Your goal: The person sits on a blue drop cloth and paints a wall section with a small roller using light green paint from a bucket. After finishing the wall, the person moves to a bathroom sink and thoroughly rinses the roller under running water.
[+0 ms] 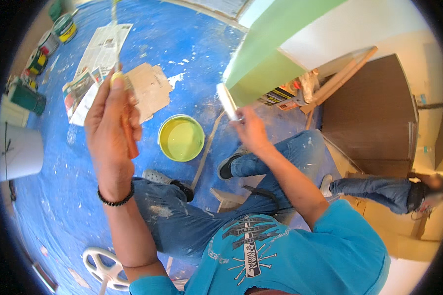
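Painting step judged in hand: brush (pixel 124 105) clenched in left hand (pixel 110 128), roller (pixel 228 101) gripped by right hand (pixel 251 130); reloading at paint can (pixel 181 138), 6 o'clock, judged next.

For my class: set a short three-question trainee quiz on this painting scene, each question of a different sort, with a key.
1. True or false: the open paint tin on the blue floor sheet holds red paint.
2. What does the left hand have in its grip? A) brush with an orange-brown handle B) hammer C) sponge
3. Fill in: the right hand holds a small white ____ near the green board.

Key: 1 false, the paint is yellow-green; 2 A; 3 roller.
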The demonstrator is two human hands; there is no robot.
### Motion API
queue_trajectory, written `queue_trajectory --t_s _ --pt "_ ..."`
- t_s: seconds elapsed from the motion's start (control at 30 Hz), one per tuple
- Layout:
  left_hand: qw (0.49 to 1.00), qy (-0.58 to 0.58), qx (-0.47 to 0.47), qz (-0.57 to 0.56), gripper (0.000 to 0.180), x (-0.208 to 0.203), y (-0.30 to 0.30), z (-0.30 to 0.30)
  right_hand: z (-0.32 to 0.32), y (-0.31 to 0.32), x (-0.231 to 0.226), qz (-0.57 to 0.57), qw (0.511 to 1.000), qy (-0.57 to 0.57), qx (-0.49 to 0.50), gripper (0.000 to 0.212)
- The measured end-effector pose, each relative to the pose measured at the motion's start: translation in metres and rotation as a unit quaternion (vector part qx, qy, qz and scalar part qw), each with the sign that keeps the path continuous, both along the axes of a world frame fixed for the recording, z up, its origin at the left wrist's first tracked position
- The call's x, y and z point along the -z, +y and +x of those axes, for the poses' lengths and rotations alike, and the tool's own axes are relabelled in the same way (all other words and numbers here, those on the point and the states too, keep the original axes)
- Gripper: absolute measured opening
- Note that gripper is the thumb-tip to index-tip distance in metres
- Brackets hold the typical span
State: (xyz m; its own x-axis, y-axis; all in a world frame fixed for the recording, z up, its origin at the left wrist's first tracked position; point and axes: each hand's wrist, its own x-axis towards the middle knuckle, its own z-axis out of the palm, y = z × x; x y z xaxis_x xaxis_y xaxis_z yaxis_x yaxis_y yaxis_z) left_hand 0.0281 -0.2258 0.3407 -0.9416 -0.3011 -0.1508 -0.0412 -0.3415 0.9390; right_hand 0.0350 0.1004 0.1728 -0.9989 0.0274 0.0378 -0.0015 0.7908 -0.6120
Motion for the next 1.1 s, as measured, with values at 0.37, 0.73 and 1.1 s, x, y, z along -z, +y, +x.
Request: queue_trajectory --t_s 0.37,0.73,1.1 --pt "0.999 0.03 0.008 0.006 0.034 0.01 -0.01 0.0 0.021 -0.079 0.018 0.083 0.957 0.134 -0.244 0.019" --pt "1.0 0.017 0.003 0.014 0.039 0.015 -0.015 -0.002 0.04 -0.097 0.054 0.098 0.931 0.103 -0.336 0.013" --pt "0.998 0.059 0.009 0.035 0.045 0.006 -0.008 0.002 0.045 -0.095 0.062 0.152 0.915 0.09 -0.362 0.007"
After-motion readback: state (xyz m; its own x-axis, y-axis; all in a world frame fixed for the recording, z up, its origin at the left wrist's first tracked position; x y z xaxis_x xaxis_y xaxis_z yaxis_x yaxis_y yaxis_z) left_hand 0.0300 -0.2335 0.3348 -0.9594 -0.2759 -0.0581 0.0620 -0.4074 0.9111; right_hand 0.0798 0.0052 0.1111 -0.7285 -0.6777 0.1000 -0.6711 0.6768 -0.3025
